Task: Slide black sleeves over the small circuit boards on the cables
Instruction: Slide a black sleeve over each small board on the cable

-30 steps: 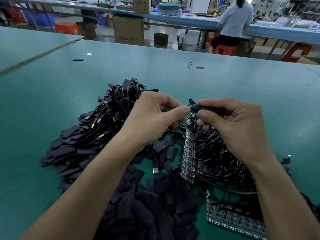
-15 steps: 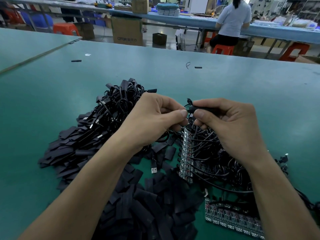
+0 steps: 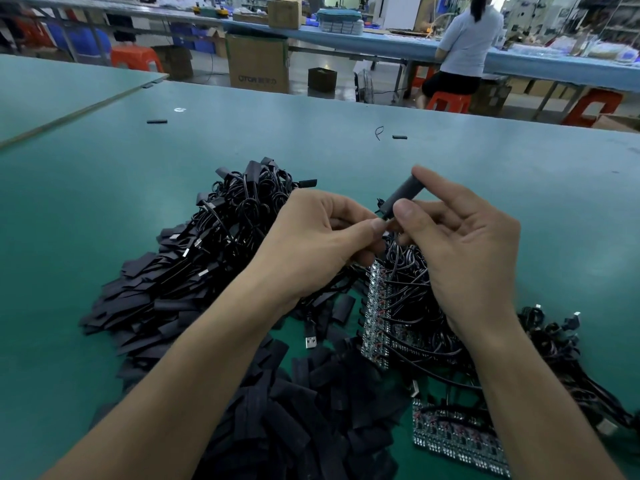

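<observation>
The black sleeve (image 3: 403,195) was a short matte tube, tilted up and away to the right. The right hand (image 3: 464,251) pinched it between thumb and forefinger. The left hand (image 3: 318,244) pinched the cable end (image 3: 387,224) at its lower mouth. Beneath them, loose sleeves (image 3: 294,410), bundled cables (image 3: 242,209) and circuit boards (image 3: 375,317) covered the green worktop (image 3: 104,202). Beyond, a person (image 3: 467,39) sat at a blue bench.

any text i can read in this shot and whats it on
"OTOR": printed on the front of the brown cardboard box on the floor beyond the green table. The first letter is uncertain, and the characters after the word are too blurred to read.
Markings on the circuit boards: too small to read.
Nothing else is legible.
</observation>
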`<state>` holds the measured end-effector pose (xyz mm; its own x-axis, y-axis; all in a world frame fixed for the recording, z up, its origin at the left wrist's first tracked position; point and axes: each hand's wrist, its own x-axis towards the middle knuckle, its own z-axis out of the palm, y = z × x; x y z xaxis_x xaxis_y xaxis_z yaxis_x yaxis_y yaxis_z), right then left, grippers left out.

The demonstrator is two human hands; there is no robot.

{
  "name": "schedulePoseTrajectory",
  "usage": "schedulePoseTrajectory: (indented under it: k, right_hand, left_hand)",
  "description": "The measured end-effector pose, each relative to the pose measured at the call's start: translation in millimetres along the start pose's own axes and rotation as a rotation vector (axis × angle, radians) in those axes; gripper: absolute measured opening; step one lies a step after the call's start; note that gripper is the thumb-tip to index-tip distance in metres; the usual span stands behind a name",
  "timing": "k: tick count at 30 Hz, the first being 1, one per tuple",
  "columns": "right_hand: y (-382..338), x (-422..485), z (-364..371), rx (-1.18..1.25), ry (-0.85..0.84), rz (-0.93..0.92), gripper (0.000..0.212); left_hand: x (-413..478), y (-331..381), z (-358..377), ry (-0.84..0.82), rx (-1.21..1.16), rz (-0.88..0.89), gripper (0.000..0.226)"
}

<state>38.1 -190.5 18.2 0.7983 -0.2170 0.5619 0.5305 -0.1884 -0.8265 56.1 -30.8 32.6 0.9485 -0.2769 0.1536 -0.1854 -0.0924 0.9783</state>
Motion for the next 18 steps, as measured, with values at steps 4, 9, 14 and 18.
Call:
schedulePoseTrajectory:
  k: [4, 9, 14, 18]
  right_hand:
    - [0.7, -2.9, 3.4, -0.024, 0.009, 0.012, 0.040]
    - [-1.3, -4.0, 5.6, -0.005, 0.000, 0.023, 0.039]
    - [-5.4, -3.8, 3.6, -0.027, -0.007, 0.043, 0.030]
    - [-7.7, -1.1, 1.4, -0.024, 0.015, 0.069, 0.025]
  left_hand:
    - [0.4, -0.4, 0.6, 0.033, -0.043, 0.008, 0.011]
    - [0.8, -0.6, -0.4, 0.043, -0.031, 0.037, 0.012]
    - [0.6, -2.3, 1.7, 0.005, -0.011, 0.036, 0.012]
    - [0.5, -2.6, 3.0, -0.020, 0.039, 0.061, 0.007]
